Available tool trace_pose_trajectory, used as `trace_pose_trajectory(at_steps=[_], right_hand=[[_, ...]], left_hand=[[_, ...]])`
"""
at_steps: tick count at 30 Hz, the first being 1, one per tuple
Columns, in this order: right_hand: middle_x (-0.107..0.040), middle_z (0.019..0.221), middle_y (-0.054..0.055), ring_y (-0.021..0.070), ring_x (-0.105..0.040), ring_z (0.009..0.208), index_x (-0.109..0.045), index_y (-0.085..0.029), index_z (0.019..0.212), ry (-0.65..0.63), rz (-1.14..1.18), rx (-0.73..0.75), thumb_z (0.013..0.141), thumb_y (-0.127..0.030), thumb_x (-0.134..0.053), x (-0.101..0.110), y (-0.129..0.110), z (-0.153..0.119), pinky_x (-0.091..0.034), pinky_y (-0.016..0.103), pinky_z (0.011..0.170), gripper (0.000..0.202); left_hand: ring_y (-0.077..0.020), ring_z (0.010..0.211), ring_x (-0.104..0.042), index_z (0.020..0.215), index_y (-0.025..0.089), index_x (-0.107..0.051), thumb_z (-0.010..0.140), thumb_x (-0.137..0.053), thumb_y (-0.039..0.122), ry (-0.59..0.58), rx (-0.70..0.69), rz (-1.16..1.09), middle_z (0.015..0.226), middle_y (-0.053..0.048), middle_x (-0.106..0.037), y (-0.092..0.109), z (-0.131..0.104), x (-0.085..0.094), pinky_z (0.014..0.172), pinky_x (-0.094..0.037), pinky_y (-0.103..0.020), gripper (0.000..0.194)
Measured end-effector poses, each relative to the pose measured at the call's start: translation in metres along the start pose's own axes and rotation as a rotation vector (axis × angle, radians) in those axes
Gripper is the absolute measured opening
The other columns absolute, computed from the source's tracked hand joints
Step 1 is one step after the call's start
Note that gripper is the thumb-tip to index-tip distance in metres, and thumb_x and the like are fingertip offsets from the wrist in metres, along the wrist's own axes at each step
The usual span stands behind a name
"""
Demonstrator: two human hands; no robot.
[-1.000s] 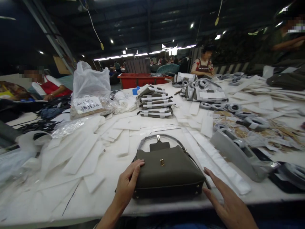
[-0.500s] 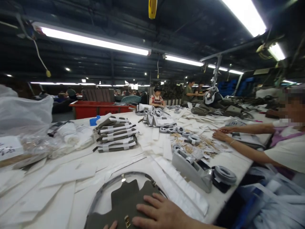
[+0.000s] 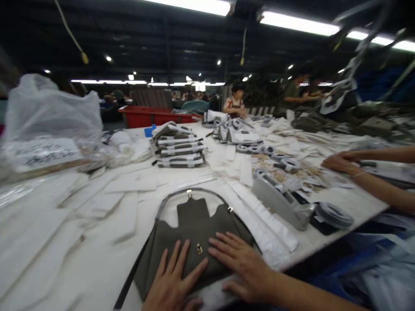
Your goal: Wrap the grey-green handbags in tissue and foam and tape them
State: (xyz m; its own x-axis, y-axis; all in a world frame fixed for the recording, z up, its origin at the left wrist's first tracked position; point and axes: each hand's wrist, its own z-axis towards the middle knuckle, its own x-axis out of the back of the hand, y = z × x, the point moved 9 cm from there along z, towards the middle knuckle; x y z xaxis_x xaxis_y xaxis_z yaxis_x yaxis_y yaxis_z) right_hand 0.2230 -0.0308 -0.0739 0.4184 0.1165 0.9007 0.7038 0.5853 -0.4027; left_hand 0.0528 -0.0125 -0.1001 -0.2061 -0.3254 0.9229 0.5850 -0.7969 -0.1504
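An olive-grey handbag (image 3: 191, 224) lies flat on the white table in front of me, its strap curving round the top and a small gold clasp in the middle of its front. My left hand (image 3: 173, 276) rests on the bag's lower left part, fingers spread. On the lower right side lies my right hand (image 3: 241, 261), palm down with fingers stretched out, just right of the clasp. Neither hand grips anything. Under my palms the bag's lower edge is partly hidden.
Behind the bag stands a stack of wrapped bag pieces (image 3: 180, 149). A grey tape dispenser (image 3: 280, 201) and tape rolls (image 3: 333, 214) sit to the right. White sheets (image 3: 106, 207) and a plastic bag (image 3: 53, 112) occupy the left. A co-worker's hands (image 3: 340, 163) rest at far right.
The view has tilted down and turned left, so more of the handbag shows. My left hand, barely visible before, now lies spread on it. The right hand stays on the bag.
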Motion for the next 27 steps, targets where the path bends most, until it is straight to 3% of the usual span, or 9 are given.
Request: trace_pose_trajectory(at_steps=[3,5,8,12,16,24,27], right_hand=[[-0.052,0.146,0.008,0.0276,-0.045,0.137,-0.049,-0.027,0.145,-0.048,0.085,-0.063,0.093,-0.046,-0.059,0.016,0.002,0.015,-0.031,0.046,0.117,0.056],[-0.065,0.131,0.009,0.0245,-0.058,0.122,-0.06,-0.024,0.133,-0.033,0.081,-0.083,0.098,-0.038,-0.052,0.025,0.006,0.032,-0.044,0.04,0.107,0.039],[-0.07,0.108,0.009,0.0218,-0.065,0.1,-0.066,-0.021,0.117,-0.024,-0.045,-0.062,0.1,-0.03,-0.047,0.031,0.003,0.06,-0.051,0.033,0.088,0.027],[-0.065,0.093,0.006,0.0207,-0.062,0.086,-0.064,-0.018,0.095,-0.121,-0.262,0.019,0.097,-0.036,-0.054,0.019,-0.013,0.09,-0.048,0.029,0.072,0.02],[-0.064,0.087,0.005,0.0191,-0.061,0.079,-0.064,-0.018,0.089,-0.211,-0.349,0.081,0.097,-0.033,-0.055,0.005,-0.02,0.106,-0.043,0.027,0.066,0.019],[-0.066,0.082,0.002,0.0171,-0.056,0.077,-0.067,-0.02,0.086,-0.304,-0.317,0.61,0.102,-0.023,-0.048,0.004,-0.039,0.111,-0.037,0.029,0.067,0.025],[-0.066,0.08,0.001,0.0174,-0.056,0.073,-0.066,-0.02,0.085,-0.271,-0.359,0.641,0.101,-0.022,-0.048,0.005,-0.041,0.108,-0.036,0.03,0.065,0.025]], left_hand=[[-0.0417,0.141,-0.035,0.152,0.045,-0.02,0.073,-0.079,0.052,-0.072,0.093,-0.071,0.163,-0.013,-0.02,0.003,0.008,0.013,0.106,-0.039,-0.062,0.099],[-0.0429,0.142,-0.033,0.152,0.048,-0.019,0.071,-0.081,0.051,-0.108,0.131,-0.104,0.164,-0.013,-0.016,0.002,0.01,0.015,0.107,-0.037,-0.065,0.101],[-0.0435,0.143,-0.03,0.151,0.05,-0.02,0.071,-0.082,0.049,-0.13,0.157,-0.141,0.164,-0.012,-0.016,0.002,0.009,0.014,0.108,-0.034,-0.066,0.101],[-0.043,0.145,-0.027,0.151,0.048,-0.021,0.073,-0.081,0.048,-0.142,0.162,-0.17,0.163,-0.013,-0.019,0.004,0.007,0.012,0.109,-0.032,-0.067,0.099],[-0.0437,0.144,-0.027,0.152,0.048,-0.02,0.073,-0.081,0.046,-0.15,0.176,-0.194,0.163,-0.014,-0.019,0.004,0.007,0.012,0.11,-0.031,-0.067,0.1],[-0.041,0.147,-0.02,0.152,0.049,-0.015,0.084,-0.066,0.057,-0.122,0.171,-0.252,0.165,-0.011,-0.007,0.002,0.003,0.013,0.113,-0.024,-0.065,0.085],[-0.0414,0.147,-0.021,0.152,0.049,-0.015,0.087,-0.059,0.061,-0.113,0.175,-0.257,0.165,-0.011,-0.008,0.0,0.002,0.014,0.113,-0.023,-0.065,0.08]])
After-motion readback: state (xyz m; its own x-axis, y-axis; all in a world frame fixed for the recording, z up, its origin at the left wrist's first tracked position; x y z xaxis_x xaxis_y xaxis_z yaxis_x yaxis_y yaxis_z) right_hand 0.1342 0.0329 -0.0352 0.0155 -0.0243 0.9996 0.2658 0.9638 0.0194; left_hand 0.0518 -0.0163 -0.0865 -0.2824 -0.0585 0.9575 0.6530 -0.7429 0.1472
